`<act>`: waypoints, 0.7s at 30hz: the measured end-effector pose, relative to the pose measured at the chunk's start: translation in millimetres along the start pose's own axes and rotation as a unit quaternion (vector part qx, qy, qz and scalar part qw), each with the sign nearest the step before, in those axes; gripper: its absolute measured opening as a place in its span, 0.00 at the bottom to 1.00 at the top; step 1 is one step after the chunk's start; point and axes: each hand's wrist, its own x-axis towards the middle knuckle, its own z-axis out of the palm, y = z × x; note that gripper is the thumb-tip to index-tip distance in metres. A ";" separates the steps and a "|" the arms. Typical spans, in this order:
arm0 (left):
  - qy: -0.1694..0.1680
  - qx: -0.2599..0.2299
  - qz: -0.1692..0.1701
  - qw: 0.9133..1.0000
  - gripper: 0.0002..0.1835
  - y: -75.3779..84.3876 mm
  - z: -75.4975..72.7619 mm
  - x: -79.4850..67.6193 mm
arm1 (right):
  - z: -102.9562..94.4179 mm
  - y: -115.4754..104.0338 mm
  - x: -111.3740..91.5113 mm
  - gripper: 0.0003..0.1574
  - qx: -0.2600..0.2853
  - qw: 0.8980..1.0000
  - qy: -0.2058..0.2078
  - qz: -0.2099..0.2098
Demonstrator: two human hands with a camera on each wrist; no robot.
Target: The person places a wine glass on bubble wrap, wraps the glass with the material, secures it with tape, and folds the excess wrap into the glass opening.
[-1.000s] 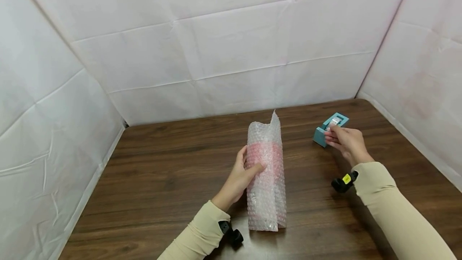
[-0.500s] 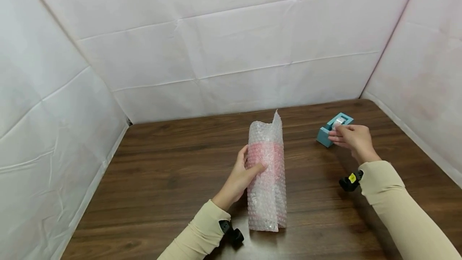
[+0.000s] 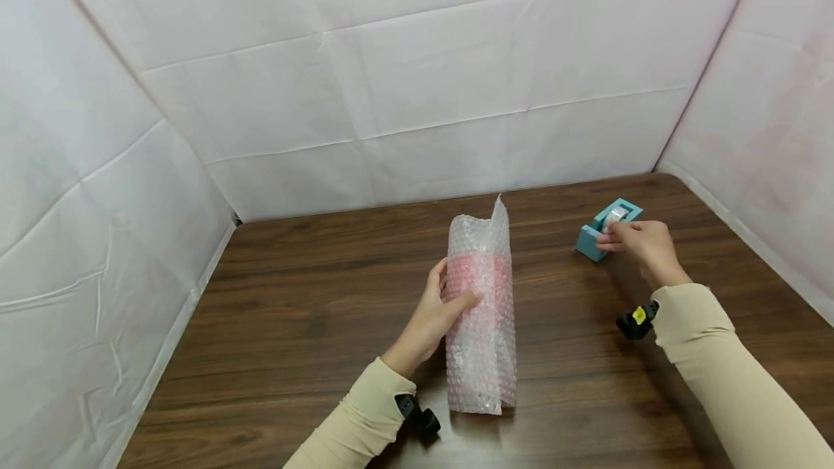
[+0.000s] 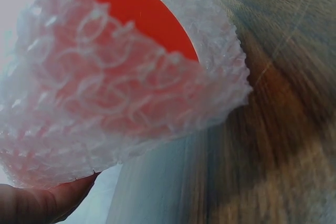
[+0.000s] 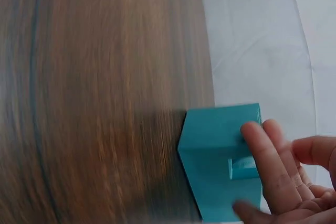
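A tall roll of bubble wrap [image 3: 478, 375] lies on the brown wooden table, with something red inside showing as a pink band through the layers. At the roll's near end, in the left wrist view, a smooth red object [image 4: 136, 9] with a curved edge shows. My left hand [image 3: 426, 324] grips the roll from its left side, thumb across the top. To the right stands a small teal tape dispenser [image 3: 591, 243] holding a roll of clear tape [image 3: 615, 217]. My right hand [image 3: 645, 246] pinches at the tape with thumb and finger, other fingers extended beside the dispenser.
White cloth walls [image 3: 417, 107] stand behind the table and along both sides. The wooden tabletop [image 3: 313, 317] spreads left of the roll and between it and the dispenser. Black wrist cameras hang below both sleeves.
The view has shifted slightly. My right hand and the tape dispenser sit a little farther right in the picture. The left hand keeps the same hold on the roll.
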 end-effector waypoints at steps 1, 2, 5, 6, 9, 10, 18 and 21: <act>0.000 0.000 0.002 1.000 0.48 -0.4 -0.1 0.1 | 0.6 -0.1 -0.8 0.37 0.004 1.000 -0.003 0.003; 0.000 0.000 0.002 1.000 0.48 -0.8 -0.2 0.2 | 1.4 -0.2 -1.4 0.37 0.015 1.000 -0.006 0.001; -0.001 0.000 0.002 1.000 0.48 -0.8 -1.2 1.0 | 6.0 -2.8 -3.2 0.37 0.030 0.999 -0.003 -0.010; -0.001 0.000 0.003 1.000 0.48 -0.6 -1.5 1.6 | 8.0 -4.2 -3.5 0.36 0.030 0.999 -0.003 -0.015; 0.001 0.003 0.004 1.000 0.48 0.7 -2.6 3.7 | 14.9 -8.7 -3.9 0.36 0.007 1.000 0.001 -0.025; 0.001 0.004 0.004 1.000 0.48 1.1 -2.8 4.3 | 17.7 -9.8 -3.9 0.36 -0.005 1.000 0.003 -0.027; 0.001 0.001 0.005 1.000 0.48 1.7 -2.5 4.3 | 42.9 -1.6 -3.7 0.34 -0.043 0.998 0.022 -0.033; 0.001 0.001 0.005 1.000 0.48 1.3 -3.1 3.1 | 49.1 2.3 -3.3 0.36 0.055 0.998 0.002 0.007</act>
